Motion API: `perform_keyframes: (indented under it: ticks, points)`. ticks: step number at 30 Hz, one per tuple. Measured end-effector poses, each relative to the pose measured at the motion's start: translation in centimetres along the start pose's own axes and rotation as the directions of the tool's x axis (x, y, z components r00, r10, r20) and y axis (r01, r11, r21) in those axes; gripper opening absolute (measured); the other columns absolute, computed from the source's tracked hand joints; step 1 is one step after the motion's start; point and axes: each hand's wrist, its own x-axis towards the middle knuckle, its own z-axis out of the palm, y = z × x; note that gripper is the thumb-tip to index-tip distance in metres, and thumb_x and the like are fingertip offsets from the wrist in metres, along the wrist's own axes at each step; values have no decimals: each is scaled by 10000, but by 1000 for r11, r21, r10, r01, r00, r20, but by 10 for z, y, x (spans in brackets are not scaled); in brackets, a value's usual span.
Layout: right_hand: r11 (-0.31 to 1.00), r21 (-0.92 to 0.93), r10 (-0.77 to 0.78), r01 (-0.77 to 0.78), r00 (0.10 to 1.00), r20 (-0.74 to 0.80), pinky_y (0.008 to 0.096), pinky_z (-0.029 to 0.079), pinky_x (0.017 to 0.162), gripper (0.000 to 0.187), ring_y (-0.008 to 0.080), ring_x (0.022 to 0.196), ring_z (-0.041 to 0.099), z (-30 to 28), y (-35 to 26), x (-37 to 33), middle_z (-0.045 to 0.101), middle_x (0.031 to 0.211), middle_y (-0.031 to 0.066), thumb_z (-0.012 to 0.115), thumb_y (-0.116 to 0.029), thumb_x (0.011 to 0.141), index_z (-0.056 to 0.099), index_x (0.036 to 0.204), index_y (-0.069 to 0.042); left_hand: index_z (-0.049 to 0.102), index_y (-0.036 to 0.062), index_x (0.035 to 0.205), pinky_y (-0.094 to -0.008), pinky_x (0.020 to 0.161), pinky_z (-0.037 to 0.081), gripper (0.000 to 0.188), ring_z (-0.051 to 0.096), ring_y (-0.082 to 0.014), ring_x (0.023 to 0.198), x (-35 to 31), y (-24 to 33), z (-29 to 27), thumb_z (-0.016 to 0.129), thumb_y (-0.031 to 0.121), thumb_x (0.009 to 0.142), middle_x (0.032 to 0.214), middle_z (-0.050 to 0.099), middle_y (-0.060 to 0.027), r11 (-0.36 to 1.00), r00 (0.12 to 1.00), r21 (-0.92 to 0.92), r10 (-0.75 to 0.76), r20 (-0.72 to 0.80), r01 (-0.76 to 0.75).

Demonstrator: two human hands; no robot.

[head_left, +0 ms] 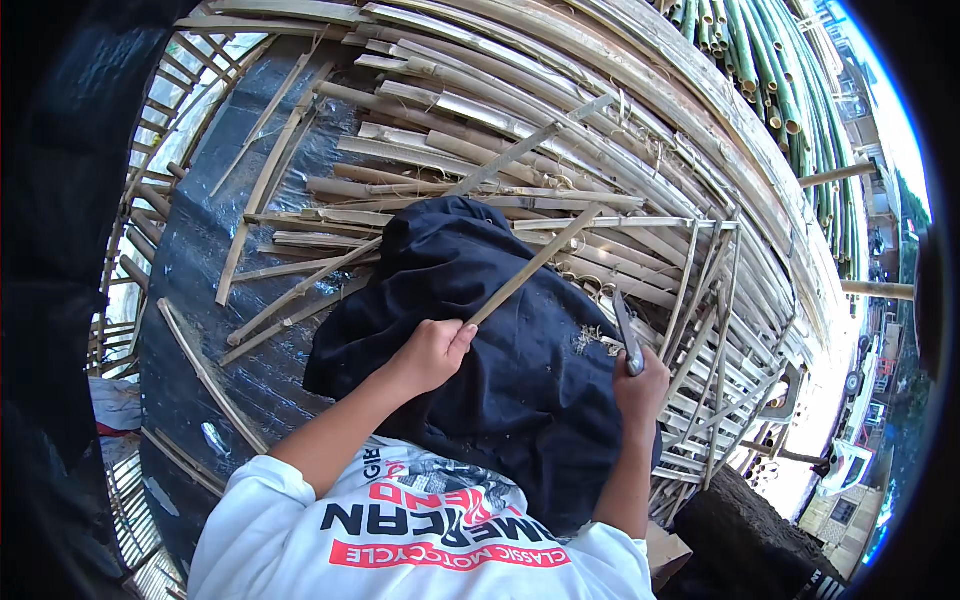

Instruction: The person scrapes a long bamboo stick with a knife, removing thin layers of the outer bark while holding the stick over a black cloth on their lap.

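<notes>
My left hand (432, 356) is closed round the near end of a flat bamboo strip (538, 262), which slants up and to the right over my lap. In my right hand (640, 385) is a knife (628, 335), gripped by its handle with the blade pointing up and away from me. The strip and the blade are apart. A dark cloth (480, 400) covers my lap under both hands. Thin curled shavings (590, 342) lie on the cloth to the left of the knife.
Split bamboo slats (450, 95) are spread in front of me. Loose strips (300, 300) lie on a dark sheet (215, 260) at the left. Thin strips (700, 300) stand crossed at the right. Green bamboo poles (755, 60) are stacked at the far right, near a white vehicle (848, 465).
</notes>
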Motion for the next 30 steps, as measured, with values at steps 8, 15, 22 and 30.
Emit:
perform_keyframes:
  ticks: [8,15,22,30]
  points:
    - [735,644,191,-213,976,104,323,330,486,294,128,501,353,18,-37,-113,395,511,66,702,-112,793,476,636,-8,477,65,824,-194,377,231,332,245,-9,417,51,114,-54,410,315,1033,542,271,81,920,942,-292,-179,284,263]
    - [686,710,-41,-159,966,256,307,348,502,321,109,526,369,-4,-16,-118,412,531,46,723,-124,781,454,637,-25,523,66,910,-235,432,330,264,309,-53,470,163,274,-162,424,283,1024,585,281,51,804,838,-295,406,-365,-517]
    - [288,902,76,-323,946,314,245,379,461,256,69,482,486,-1,-8,-129,505,564,-16,701,-76,820,491,675,-59,482,75,931,-420,743,510,138,463,-177,660,130,283,-181,376,131,998,679,415,-29,334,602,-501,452,-658,-798]
    - [-233,925,38,-299,948,316,320,574,572,185,199,603,642,-10,-53,-82,635,822,150,637,-114,890,507,828,3,462,125,1145,-523,994,485,144,617,-275,1003,24,156,-35,396,168,1024,1046,632,-134,487,737,-608,118,-665,-627]
